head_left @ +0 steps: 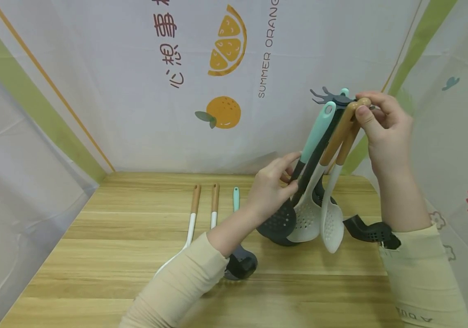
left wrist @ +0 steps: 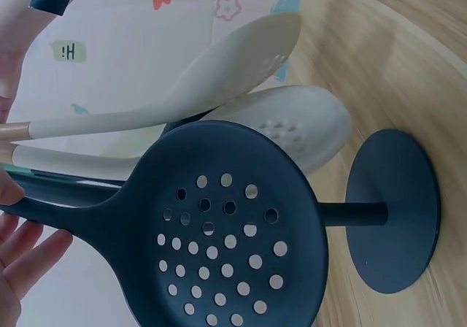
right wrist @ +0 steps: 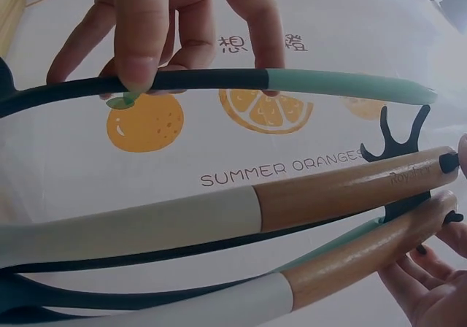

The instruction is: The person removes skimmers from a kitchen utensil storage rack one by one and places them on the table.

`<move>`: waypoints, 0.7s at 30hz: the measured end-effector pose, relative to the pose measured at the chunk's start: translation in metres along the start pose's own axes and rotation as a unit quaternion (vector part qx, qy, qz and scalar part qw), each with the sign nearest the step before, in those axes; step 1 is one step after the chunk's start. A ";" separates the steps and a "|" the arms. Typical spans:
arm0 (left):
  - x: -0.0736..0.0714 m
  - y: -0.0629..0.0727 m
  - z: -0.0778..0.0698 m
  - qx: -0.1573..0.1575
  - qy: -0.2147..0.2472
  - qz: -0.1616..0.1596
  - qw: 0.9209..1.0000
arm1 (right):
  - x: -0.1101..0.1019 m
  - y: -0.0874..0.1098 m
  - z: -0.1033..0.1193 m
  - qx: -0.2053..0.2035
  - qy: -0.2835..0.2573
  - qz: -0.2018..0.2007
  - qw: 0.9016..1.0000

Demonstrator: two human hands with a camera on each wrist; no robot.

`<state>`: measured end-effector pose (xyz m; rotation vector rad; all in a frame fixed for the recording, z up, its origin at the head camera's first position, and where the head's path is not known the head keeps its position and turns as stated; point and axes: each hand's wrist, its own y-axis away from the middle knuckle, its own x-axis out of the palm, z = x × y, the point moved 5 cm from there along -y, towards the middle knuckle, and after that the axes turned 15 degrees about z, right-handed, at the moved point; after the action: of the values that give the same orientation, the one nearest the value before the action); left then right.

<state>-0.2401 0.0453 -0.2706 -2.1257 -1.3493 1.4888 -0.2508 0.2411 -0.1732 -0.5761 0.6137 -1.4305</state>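
Note:
My left hand [head_left: 272, 187] pinches the dark shaft of a teal-handled skimmer [left wrist: 226, 258], thumb on one side and fingers on the other. Its round, holed head faces the left wrist camera. Up at the top of a dark utensil stand [left wrist: 394, 210], my right hand [head_left: 389, 123] pinches the wooden handle end of a white slotted spoon [head_left: 332, 230]. Beside that spoon hangs a white slotted turner [head_left: 305, 218], also wooden-handled. A dark pasta fork head [head_left: 325, 96] sticks up near the stand's top. Another teal handle end [head_left: 344, 92] shows behind it.
Left of the stand, two white utensils with wooden handles [head_left: 195, 198] [head_left: 215, 198] and a teal-handled dark ladle [head_left: 242, 264] lie on the wooden table [head_left: 106, 237]. My left forearm covers parts of them. A printed cloth [head_left: 135, 114] hangs behind the table.

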 end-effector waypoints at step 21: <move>-0.030 0.021 0.015 0.002 -0.007 -0.032 0.999 | 0.004 0.004 0.006 0.017 0.077 -0.042 0.996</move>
<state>-0.2432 0.0061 -0.2720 -2.0539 -1.4051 1.4815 -0.2431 0.2373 -0.1718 -0.4720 0.6933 -1.5714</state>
